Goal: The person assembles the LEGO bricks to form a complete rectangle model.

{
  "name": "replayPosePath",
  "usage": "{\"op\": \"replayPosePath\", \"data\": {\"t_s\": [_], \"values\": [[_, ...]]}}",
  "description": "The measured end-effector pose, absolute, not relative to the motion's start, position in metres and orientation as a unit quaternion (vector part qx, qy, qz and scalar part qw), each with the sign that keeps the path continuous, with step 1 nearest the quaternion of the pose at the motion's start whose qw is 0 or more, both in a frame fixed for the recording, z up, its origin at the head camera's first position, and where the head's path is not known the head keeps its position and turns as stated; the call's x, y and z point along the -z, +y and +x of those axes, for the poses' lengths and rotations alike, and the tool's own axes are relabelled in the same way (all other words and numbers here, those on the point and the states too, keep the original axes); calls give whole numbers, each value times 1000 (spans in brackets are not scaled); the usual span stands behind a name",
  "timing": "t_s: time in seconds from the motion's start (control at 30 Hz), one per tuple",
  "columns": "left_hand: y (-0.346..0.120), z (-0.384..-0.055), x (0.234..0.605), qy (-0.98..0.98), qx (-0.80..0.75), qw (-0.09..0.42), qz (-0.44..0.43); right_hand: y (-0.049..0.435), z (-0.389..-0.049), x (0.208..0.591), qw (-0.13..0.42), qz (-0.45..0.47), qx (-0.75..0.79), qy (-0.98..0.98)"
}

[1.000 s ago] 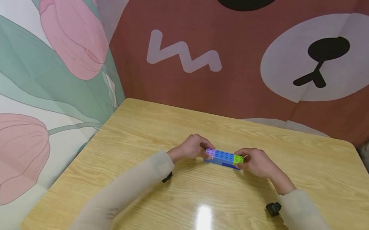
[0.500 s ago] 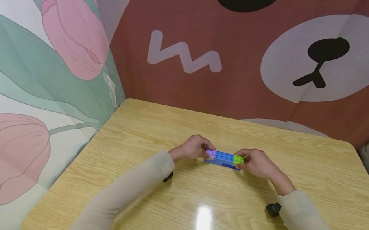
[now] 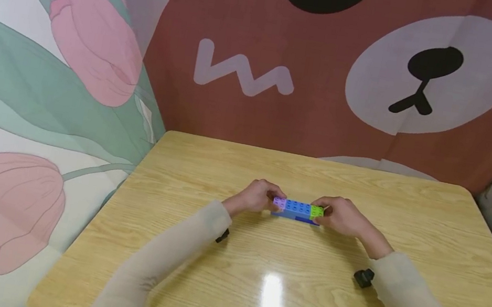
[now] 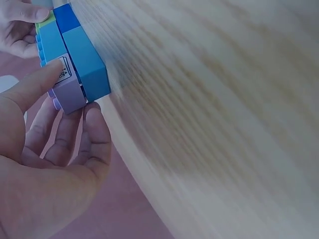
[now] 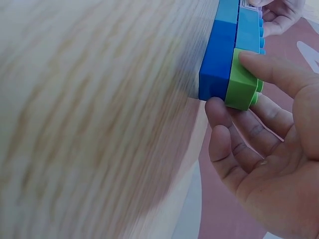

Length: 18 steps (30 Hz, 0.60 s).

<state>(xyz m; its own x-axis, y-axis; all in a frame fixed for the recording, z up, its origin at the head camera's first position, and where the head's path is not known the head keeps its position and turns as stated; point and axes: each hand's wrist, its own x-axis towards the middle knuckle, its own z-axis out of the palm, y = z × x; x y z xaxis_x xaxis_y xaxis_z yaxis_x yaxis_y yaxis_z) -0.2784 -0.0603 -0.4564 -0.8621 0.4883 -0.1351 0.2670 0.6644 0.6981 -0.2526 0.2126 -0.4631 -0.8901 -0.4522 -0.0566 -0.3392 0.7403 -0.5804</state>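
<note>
A two-layer row of toy building bricks stands on the table between both hands. Its top layer has a light purple brick (image 4: pixel 70 98) at the left end, a longer blue brick (image 3: pixel 298 208) in the middle and a lime green brick (image 5: pixel 240 84) at the right end. Below them lie a lighter blue brick (image 4: pixel 87 57) and a dark blue brick (image 5: pixel 214 67). My left hand (image 3: pixel 258 196) pinches the purple brick, thumb on its printed side. With thumb and fingers, my right hand (image 3: pixel 344 216) grips the green brick. Studs face up in the head view.
The wooden table (image 3: pixel 207 285) has its back edge just beyond the bricks. Behind it hangs a brown cloth (image 3: pixel 307 125) with a bear print; a tulip-print cloth (image 3: pixel 99 47) hangs at the left. Small black devices (image 3: pixel 363 277) sit under both wrists.
</note>
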Motion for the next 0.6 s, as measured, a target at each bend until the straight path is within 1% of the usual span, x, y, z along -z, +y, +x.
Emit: {"op": "replayPosePath", "data": {"t_s": [0.17, 0.33, 0.6], "values": [[-63, -279, 456, 898, -342, 160, 225, 214, -251, 461, 95, -215, 292, 927], [-67, -280, 457, 898, -335, 151, 243, 217, -248, 458, 95, -212, 302, 924], [-70, -281, 459, 895, -343, 143, 245, 217, -245, 456, 87, -216, 313, 921]]}}
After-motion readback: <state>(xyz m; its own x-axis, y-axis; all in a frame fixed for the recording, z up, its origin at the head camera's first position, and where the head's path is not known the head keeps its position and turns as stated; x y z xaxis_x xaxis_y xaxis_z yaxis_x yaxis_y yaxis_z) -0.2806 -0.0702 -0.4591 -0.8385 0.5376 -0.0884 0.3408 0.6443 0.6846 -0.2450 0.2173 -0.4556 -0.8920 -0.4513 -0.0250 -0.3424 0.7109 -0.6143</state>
